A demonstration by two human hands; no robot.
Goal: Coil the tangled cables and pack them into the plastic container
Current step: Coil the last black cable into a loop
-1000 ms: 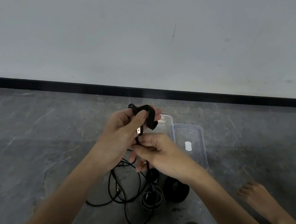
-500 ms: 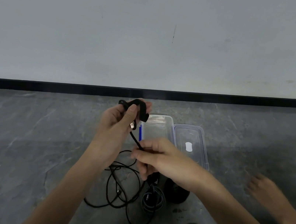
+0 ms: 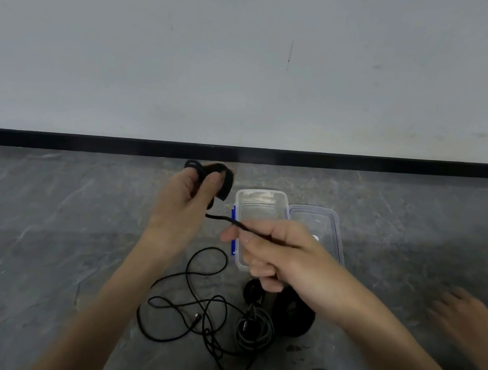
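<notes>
Winding the black cable (image 3: 221,218) into a coil, we clamp the finished loops (image 3: 224,181) in the left hand (image 3: 182,204), fingers and thumb curled round them, just left of the open plastic container (image 3: 264,192). The right hand (image 3: 281,261) pinches the taut strand in front of that container. The rest of the cable (image 3: 205,278) trails in loose tangles on the floor (image 3: 39,216) nearer us than the container, beside a grey coiled cable (image 3: 256,330). We judge the cord light, limp and springy, so we should pinch it close to the coil and keep the loops clamped.
</notes>
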